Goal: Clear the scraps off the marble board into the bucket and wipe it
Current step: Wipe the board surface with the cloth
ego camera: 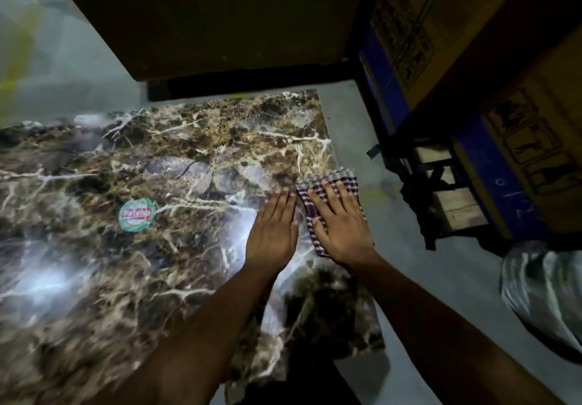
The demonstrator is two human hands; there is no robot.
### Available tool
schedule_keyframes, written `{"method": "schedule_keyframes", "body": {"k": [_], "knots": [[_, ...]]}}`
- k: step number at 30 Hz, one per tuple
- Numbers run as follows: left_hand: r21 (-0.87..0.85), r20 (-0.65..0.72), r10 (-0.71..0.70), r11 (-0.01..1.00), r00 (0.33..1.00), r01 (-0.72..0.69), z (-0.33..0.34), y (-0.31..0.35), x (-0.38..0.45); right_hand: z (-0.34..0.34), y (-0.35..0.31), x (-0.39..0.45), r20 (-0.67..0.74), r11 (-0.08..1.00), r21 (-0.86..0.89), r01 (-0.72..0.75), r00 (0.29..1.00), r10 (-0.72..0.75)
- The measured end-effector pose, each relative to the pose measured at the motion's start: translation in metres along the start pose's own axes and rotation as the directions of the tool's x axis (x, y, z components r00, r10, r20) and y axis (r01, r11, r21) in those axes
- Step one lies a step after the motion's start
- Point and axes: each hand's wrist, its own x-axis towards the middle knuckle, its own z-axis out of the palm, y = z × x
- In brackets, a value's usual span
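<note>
- Flat and spread, the right hand (340,225) presses down on a checked cloth (327,190), fingers straight and apart; it pins the cloth rather than clutching it.
- Just beside it, the left hand (272,231) lies palm down on the bare stone, fingers straight and close together, holding nothing.
- Both hands rest near the right edge of the marble board (126,262), a brown slab with pale veins that fills most of the view.
- The cloth sits at that right edge, its far corner poking out past the fingertips.
- A round green and red sticker (137,215) is stuck on the board, well to the left of the hands.
- Judging by the cloth under the palm, the wiping step appears to be in hand; no scraps stand out on the stone.
- The next move likely calls for steady downward pressure while sliding the cloth across the unwiped surface, keeping it flat.
- No bucket can be picked out for certain; a pale, streaky shape (541,294) at the right edge is cut off and blurred.
- Glare whitens patches of the marble, and busy veining could hide small bits.
- Cardboard boxes (472,42) stand at the upper right, dim and partly cropped.
</note>
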Motion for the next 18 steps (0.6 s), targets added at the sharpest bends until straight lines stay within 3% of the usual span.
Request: {"method": "schedule_keyframes", "body": {"k": [8, 13, 18], "knots": [[0.002, 0.048, 0.084, 0.996, 0.995, -0.084, 0.009, 0.0, -0.136, 0.015, -0.027, -0.136, 0.045, 0.992, -0.001, -0.129, 0.991, 0.129], [-0.004, 0.146, 0.125, 0.992, 0.981, -0.126, 0.011, -0.002, -0.197, 0.026, -0.044, -0.198, 0.065, 0.982, -0.053, -0.183, 0.98, 0.186], [0.048, 0.15, 0.14, 0.988, 0.979, -0.149, 0.004, -0.024, -0.241, 0.027, -0.086, -0.214, 0.108, 0.992, -0.063, -0.109, 0.987, 0.116]]}}
